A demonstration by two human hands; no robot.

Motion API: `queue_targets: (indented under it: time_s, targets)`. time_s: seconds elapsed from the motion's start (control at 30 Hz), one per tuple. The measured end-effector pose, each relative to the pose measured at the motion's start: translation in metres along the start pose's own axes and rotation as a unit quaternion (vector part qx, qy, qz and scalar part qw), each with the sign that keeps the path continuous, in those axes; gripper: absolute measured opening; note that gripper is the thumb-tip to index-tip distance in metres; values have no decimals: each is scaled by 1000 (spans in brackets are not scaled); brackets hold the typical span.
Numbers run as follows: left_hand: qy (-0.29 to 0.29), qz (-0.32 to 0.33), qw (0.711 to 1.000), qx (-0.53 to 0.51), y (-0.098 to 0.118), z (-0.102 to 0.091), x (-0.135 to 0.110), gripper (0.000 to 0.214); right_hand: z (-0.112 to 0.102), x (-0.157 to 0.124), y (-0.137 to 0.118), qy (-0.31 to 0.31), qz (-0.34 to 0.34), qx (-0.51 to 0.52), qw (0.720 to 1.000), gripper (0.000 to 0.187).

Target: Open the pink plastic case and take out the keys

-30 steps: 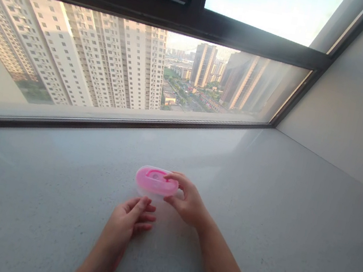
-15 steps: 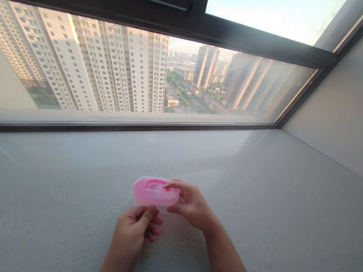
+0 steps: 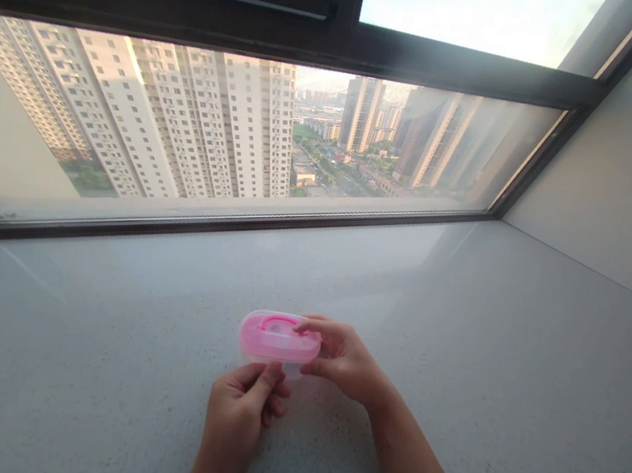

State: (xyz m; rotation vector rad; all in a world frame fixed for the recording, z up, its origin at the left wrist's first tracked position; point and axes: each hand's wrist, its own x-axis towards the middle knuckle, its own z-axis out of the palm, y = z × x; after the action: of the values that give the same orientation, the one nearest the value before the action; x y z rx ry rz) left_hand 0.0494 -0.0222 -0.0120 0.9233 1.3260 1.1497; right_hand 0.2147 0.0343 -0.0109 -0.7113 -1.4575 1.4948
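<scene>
Pink-lidded plastic container [image 3: 277, 337] at 9 o'clock from right hand [image 3: 346, 362], lid on | right grip pinching its end, thumb below, fingers on top | left hand [image 3: 234, 422] at 6 o'clock, grip pressed to near edge | stone surface [image 3: 90, 335] beneath

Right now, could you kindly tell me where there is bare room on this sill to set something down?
The speckled stone sill has room left of the left hand, right of the right hand up to the wall, and in a strip along the window frame behind the pink-lidded plastic box. It is crowded around the box, where both hands meet.
</scene>
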Motion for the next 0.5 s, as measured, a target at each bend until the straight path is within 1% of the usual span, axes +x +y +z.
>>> queue_targets:
  time_s: [0.23,0.4,0.5]
  targets:
    - [5,17,1000,5,0,-1,-1,36,2,1,1,7,-10,-8,1000,44]
    - [17,64,997,42,0,-2,-2,37,5,1,0,1,-9,-11,1000,43]
    - [23,68,996,48,0,-3,-3,38,6,1,0,-4,-6,-13,1000,44]
